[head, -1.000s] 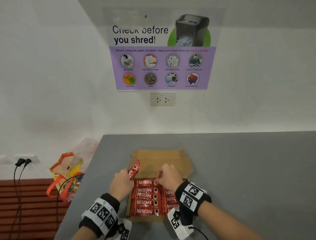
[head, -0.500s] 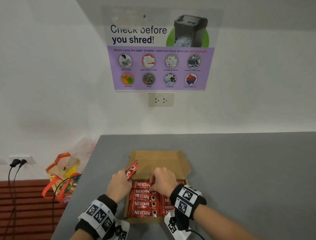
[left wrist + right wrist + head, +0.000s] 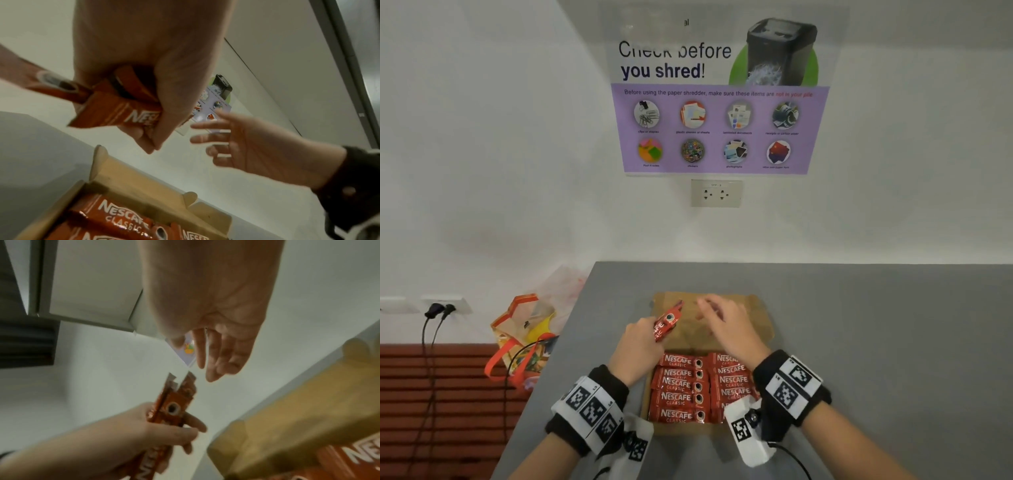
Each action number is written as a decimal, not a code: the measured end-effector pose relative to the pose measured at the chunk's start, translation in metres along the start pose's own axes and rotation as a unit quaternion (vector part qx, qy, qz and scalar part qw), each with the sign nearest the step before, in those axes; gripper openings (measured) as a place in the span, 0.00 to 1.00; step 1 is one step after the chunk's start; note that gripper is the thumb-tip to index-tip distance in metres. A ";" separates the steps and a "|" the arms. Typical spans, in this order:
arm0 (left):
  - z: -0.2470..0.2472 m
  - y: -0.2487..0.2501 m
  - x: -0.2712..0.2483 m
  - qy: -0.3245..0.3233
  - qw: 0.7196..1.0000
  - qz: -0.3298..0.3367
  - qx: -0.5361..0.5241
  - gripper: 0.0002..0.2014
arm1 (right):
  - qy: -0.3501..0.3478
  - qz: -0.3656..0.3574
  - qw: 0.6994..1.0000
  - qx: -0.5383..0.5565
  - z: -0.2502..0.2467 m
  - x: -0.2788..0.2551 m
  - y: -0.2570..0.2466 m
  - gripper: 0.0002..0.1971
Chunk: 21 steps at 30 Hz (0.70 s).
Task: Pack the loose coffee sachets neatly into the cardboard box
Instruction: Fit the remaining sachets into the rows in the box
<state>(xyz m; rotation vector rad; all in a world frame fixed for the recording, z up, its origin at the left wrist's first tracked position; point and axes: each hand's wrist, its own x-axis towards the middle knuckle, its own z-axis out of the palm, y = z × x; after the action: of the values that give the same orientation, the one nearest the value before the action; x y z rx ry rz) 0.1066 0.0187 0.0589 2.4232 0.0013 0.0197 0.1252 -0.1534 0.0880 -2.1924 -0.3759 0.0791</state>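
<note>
**Handover over the box could spill the bundle**

Left hand point(image 3: 639, 346) grips a small bundle of sachets point(image 3: 667, 321) upright, above the left side of the cardboard box point(image 3: 760, 320); the wrist views show several packets bunched loosely between thumb and fingers. Right hand point(image 3: 726, 325) hovers beside it, fingers spread and relaxed, holding nothing, close to the bundle's top ends but apart from them. Packed sachets point(image 3: 681, 387) fill the near part of the box in two columns. The likely trouble: pulling one packet from that loose clutch may drag its neighbours out, dropping them crooked onto the tidy rows or onto the table point(image 3: 876, 325).
</note>
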 end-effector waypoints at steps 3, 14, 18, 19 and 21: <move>0.004 0.013 -0.003 -0.034 0.997 0.061 -0.014 0.04 | -0.033 -0.030 0.999 0.027 -0.002 -0.009 -0.014 0.17; 0.005 0.012 -0.011 -0.043 0.996 0.076 0.010 0.07 | -0.020 -0.006 0.995 0.095 -0.008 -0.021 -0.010 0.01; 0.010 0.014 -0.010 -0.035 0.996 0.077 0.017 0.08 | 0.003 -0.018 0.997 0.081 -0.004 -0.023 -0.009 0.05; 0.011 0.013 -0.009 -0.030 0.997 0.071 0.014 0.08 | 0.021 -0.023 0.997 0.071 -0.005 -0.023 -0.008 0.06; 0.011 0.008 -0.006 -0.021 0.999 0.046 -0.001 0.08 | 0.054 -0.028 0.996 0.064 -0.009 -0.023 -0.005 0.06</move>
<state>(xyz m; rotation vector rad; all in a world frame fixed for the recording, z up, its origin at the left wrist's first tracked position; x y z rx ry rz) 0.1005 0.0055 0.0560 2.4192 -0.1302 0.0101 0.1038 -0.1646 0.0956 -2.0483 -0.3613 -0.0455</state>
